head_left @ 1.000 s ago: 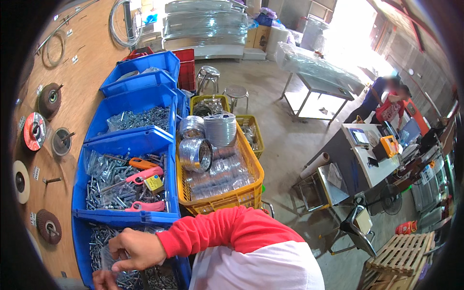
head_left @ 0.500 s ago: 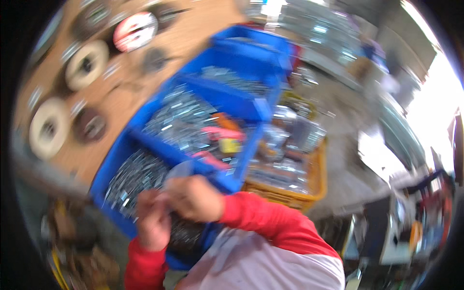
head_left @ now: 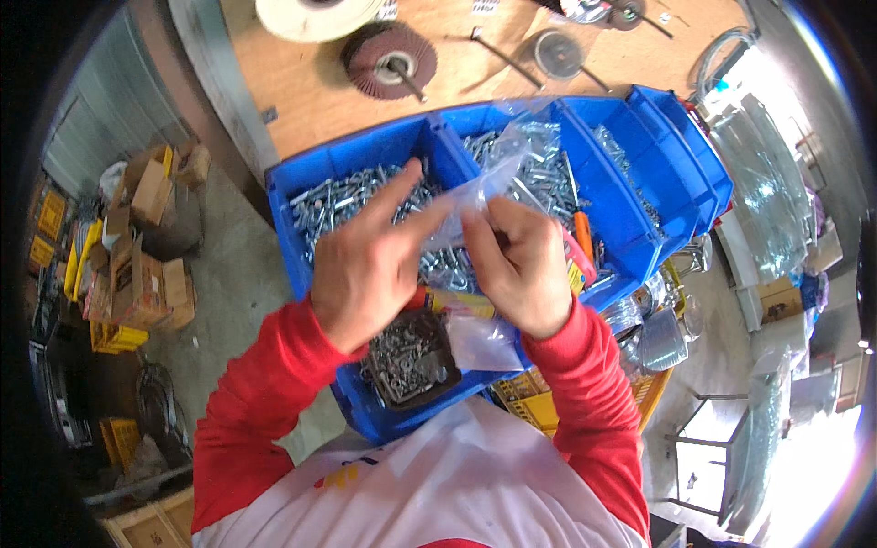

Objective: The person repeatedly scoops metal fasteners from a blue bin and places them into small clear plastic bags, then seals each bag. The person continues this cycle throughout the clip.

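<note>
At frame centre, my right hand (head_left: 525,260) pinches the clear plastic bag (head_left: 477,193) — apparently keeping it off the fasteners (head_left: 336,203) in the blue bin (head_left: 340,162) — while my left hand (head_left: 365,269), fingers spread, stands beside it, contact indeterminable.

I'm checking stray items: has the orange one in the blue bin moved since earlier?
No; the orange item still lies beside a pink item, inside the same blue bin.
</note>
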A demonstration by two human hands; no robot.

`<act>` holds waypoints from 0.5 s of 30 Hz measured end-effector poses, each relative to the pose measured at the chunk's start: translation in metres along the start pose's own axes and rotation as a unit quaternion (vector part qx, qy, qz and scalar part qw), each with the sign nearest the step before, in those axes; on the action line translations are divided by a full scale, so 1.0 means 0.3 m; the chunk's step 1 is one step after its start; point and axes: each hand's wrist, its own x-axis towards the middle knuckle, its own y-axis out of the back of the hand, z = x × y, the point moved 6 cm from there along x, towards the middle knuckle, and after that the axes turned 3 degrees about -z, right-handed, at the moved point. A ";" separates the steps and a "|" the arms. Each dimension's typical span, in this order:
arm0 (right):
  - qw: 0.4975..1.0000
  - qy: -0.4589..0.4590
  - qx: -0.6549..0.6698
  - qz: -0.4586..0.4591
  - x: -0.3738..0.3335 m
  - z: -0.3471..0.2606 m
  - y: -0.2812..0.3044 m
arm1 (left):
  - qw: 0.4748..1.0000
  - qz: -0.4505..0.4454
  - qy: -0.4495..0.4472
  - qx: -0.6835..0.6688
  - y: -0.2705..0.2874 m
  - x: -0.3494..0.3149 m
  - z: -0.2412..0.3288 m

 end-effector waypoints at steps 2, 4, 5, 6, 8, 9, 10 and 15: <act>0.990 0.136 -0.011 -0.029 0.061 -0.056 -0.042 | 0.990 0.005 0.009 -0.143 -0.001 0.057 -0.068; 0.985 0.165 -0.022 -0.034 0.120 -0.065 -0.072 | 0.944 -0.035 0.115 -0.309 -0.038 0.076 -0.155; 0.983 0.177 -0.024 -0.038 0.146 -0.064 -0.090 | 0.915 -0.042 0.175 -0.360 -0.054 0.069 -0.196; 0.988 0.146 -0.019 -0.050 0.179 -0.041 -0.104 | 0.968 0.075 0.098 -0.218 -0.018 0.098 -0.203; 0.987 0.128 -0.078 -0.060 0.202 -0.006 -0.143 | 0.985 0.136 0.098 -0.035 0.003 0.069 -0.226; 0.987 0.103 -0.098 -0.077 0.212 0.024 -0.171 | 0.980 0.153 0.117 0.059 0.009 0.050 -0.242; 0.987 0.095 -0.065 -0.115 0.219 0.053 -0.200 | 0.980 0.143 0.123 0.060 0.000 0.041 -0.264; 0.935 -0.051 -0.019 -0.351 0.224 0.272 -0.361 | 0.976 0.086 0.172 0.103 -0.014 0.001 -0.402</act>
